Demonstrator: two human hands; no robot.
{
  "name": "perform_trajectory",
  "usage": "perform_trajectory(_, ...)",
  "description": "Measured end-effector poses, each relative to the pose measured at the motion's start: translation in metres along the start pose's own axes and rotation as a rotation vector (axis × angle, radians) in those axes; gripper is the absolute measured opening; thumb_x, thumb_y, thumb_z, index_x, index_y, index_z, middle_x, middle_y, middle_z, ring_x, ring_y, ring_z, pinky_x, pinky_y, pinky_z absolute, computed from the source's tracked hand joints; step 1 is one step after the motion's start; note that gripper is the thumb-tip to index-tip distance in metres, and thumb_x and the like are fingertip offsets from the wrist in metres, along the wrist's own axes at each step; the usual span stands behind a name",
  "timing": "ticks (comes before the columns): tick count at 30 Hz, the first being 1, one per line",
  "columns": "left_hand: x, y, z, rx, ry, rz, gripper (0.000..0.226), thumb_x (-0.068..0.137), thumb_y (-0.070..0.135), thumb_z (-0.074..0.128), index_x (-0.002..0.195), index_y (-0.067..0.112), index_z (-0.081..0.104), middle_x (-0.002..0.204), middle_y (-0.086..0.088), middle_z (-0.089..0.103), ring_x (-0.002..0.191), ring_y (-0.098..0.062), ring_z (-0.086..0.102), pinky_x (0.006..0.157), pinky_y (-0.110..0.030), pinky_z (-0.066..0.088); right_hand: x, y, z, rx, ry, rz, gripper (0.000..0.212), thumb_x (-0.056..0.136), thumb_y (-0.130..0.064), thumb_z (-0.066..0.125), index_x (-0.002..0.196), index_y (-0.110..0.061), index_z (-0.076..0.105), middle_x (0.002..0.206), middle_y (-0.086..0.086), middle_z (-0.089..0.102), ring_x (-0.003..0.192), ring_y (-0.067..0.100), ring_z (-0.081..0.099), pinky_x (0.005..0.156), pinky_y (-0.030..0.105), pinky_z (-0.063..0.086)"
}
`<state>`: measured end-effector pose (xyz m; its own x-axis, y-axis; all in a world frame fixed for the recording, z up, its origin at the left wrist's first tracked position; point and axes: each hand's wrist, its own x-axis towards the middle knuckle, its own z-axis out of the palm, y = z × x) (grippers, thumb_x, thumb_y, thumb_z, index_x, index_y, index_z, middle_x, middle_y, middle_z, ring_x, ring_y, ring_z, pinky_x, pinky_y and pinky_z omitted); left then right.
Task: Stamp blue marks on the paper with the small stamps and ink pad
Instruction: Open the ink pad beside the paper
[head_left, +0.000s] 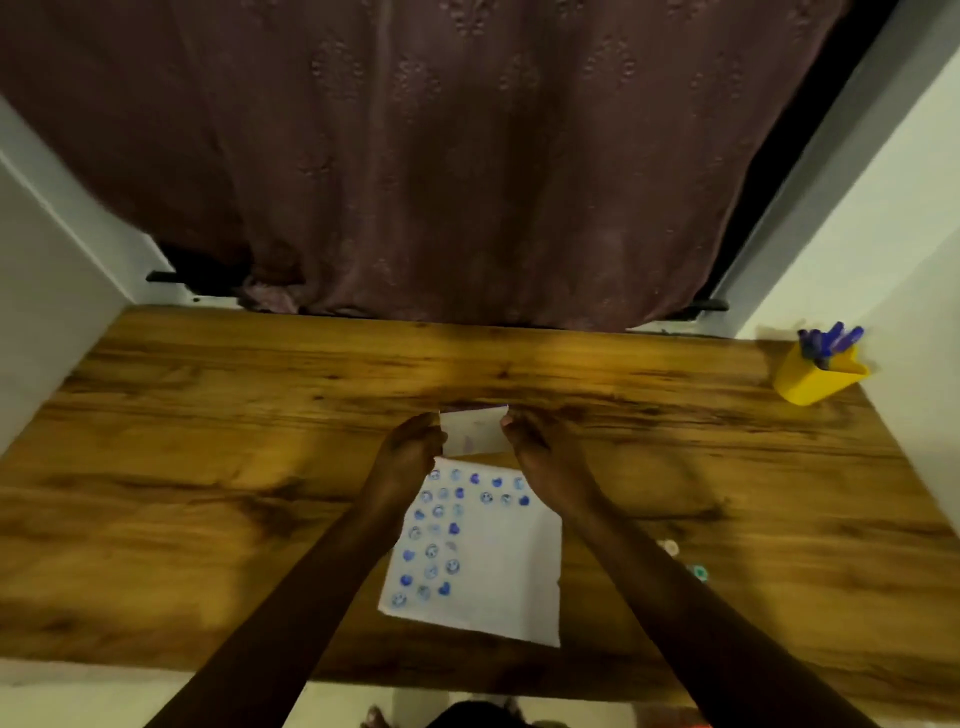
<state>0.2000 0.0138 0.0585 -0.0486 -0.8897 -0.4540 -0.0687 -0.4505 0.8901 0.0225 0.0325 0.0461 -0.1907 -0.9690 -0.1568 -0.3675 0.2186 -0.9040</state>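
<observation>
Wooden tabletop (208, 415) carries the white paper sheet (498, 582) at lower centre, its left half stamped blue, right blank. Both hands (410, 447) (540, 449) pinch its folded-up top edge.

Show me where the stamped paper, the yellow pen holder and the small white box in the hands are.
stamped paper (498, 582), head view, blank white area.
yellow pen holder (815, 382), head view, front wall.
small white box (475, 430), head view, middle of its near face.

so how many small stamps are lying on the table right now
2, both right of the paper, partly behind the right forearm: a pale stamp and a teal stamp nearer the person. More may be hidden.
</observation>
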Motion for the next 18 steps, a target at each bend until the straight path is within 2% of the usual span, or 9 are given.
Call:
perform_trajectory(1, -0.002, -0.005, -0.014, -0.002, 0.041, 0.0, 0.049, 0.103, 0.014, 0.055, 0.08, 0.052, 0.077, 0.082, 0.011, 0.079, 0.07, -0.001, 0.076, 0.057, -0.023, 0.057, -0.001, -0.006, 0.014, -0.015, -0.035, -0.004, 0.024, 0.106, -0.032, 0.053, 0.117, -0.016, 0.068, 0.11, 0.0, 0.068, 0.095, 0.007, 0.061, 0.087, 0.026, 0.043)
perform_trajectory(2, -0.006, -0.01, -0.029, 0.012, 0.091, 0.002, 0.041, 0.103, 0.018, 0.056, 0.091, 0.051, 0.077, 0.088, 0.01, 0.079, 0.075, -0.002, 0.076, 0.061, -0.026, 0.057, -0.003, -0.01, 0.027, -0.033, -0.067, -0.014, 0.026, 0.106, -0.032, 0.053, 0.119, -0.015, 0.068, 0.114, 0.001, 0.069, 0.101, 0.011, 0.062, 0.09, 0.026, 0.044)
perform_trajectory(4, -0.011, -0.023, -0.055, 0.0, 0.155, 0.011, 0.029, 0.103, 0.022, 0.058, 0.127, 0.035, 0.067, 0.113, 0.001, 0.072, 0.098, -0.013, 0.07, 0.072, -0.031, 0.055, -0.005, -0.015, 0.053, -0.072, -0.121, -0.032, 0.03, 0.106, -0.032, 0.054, 0.125, -0.013, 0.067, 0.124, 0.003, 0.069, 0.112, 0.016, 0.063, 0.098, 0.029, 0.049)
perform_trajectory(6, -0.015, -0.035, -0.083, -0.008, 0.192, 0.002, 0.039, 0.102, 0.023, 0.06, 0.142, 0.025, 0.058, 0.123, -0.003, 0.065, 0.111, -0.022, 0.064, 0.086, -0.037, 0.056, -0.01, -0.021, 0.079, -0.096, -0.173, -0.026, 0.035, 0.105, -0.034, 0.054, 0.132, -0.014, 0.064, 0.133, 0.004, 0.066, 0.122, 0.018, 0.062, 0.103, 0.031, 0.052)
perform_trajectory(9, -0.021, -0.047, -0.114, -0.051, 0.22, -0.001, 0.038, 0.101, 0.019, 0.061, 0.139, 0.021, 0.059, 0.129, -0.009, 0.063, 0.119, -0.026, 0.06, 0.1, -0.041, 0.051, -0.017, -0.024, 0.11, -0.137, -0.231, -0.023, 0.038, 0.105, -0.034, 0.055, 0.137, -0.016, 0.061, 0.14, 0.003, 0.062, 0.126, 0.019, 0.06, 0.101, 0.028, 0.05)
perform_trajectory(11, -0.027, -0.058, -0.133, -0.063, 0.24, 0.001, 0.029, 0.101, 0.017, 0.061, 0.129, 0.022, 0.063, 0.131, -0.012, 0.065, 0.119, -0.028, 0.062, 0.103, -0.045, 0.051, -0.023, -0.026, 0.13, -0.152, -0.275, -0.009, 0.038, 0.105, -0.034, 0.053, 0.139, -0.018, 0.06, 0.143, 0.003, 0.059, 0.13, 0.02, 0.058, 0.108, 0.034, 0.05)
perform_trajectory(13, -0.033, -0.071, -0.146, -0.054, 0.234, 0.007, 0.029, 0.103, 0.018, 0.059, 0.132, 0.02, 0.063, 0.135, -0.013, 0.065, 0.123, -0.03, 0.061, 0.11, -0.053, 0.049, -0.028, -0.026, 0.145, -0.176, -0.307, 0.011, 0.039, 0.106, -0.034, 0.052, 0.142, -0.02, 0.057, 0.145, 0.003, 0.058, 0.132, 0.02, 0.057, 0.107, 0.036, 0.051)
perform_trajectory(15, -0.039, -0.084, -0.157, -0.042, 0.237, 0.008, 0.025, 0.105, 0.021, 0.055, 0.13, 0.022, 0.061, 0.135, -0.012, 0.064, 0.123, -0.03, 0.061, 0.11, -0.054, 0.047, -0.033, -0.026, 0.159, -0.212, -0.336, 0.024, 0.04, 0.106, -0.032, 0.053, 0.144, -0.021, 0.055, 0.146, 0.002, 0.058, 0.131, 0.02, 0.057, 0.102, 0.03, 0.052)
perform_trajectory(18, -0.037, -0.098, -0.168, -0.03, 0.271, -0.009, 0.028, 0.105, 0.015, 0.056, 0.132, 0.013, 0.062, 0.132, -0.018, 0.065, 0.12, -0.035, 0.062, 0.106, -0.053, 0.049, -0.039, -0.022, 0.173, -0.269, -0.356, 0.032, 0.04, 0.105, -0.03, 0.055, 0.144, -0.02, 0.055, 0.148, 0.003, 0.057, 0.136, 0.022, 0.055, 0.112, 0.034, 0.045)
